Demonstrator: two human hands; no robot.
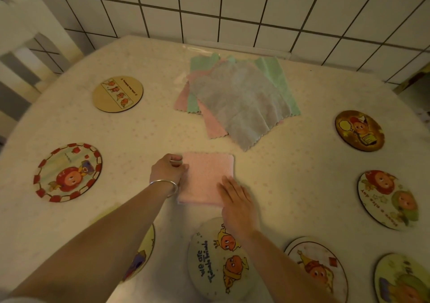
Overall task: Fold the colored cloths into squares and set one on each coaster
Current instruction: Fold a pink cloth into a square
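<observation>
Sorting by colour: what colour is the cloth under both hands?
Pink: the folded cloth, clearest in the head view.

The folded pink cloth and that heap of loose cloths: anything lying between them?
No. In the head view only bare tablecloth separates the folded pink cloth from the cloth pile.

Open table in the middle, coasters all around

Bare tablecloth [144,135] lies left and right of the folded pink cloth [207,177]. The cloth pile [237,98] blocks the far side. The near coaster [209,260] sits just behind it.
</observation>
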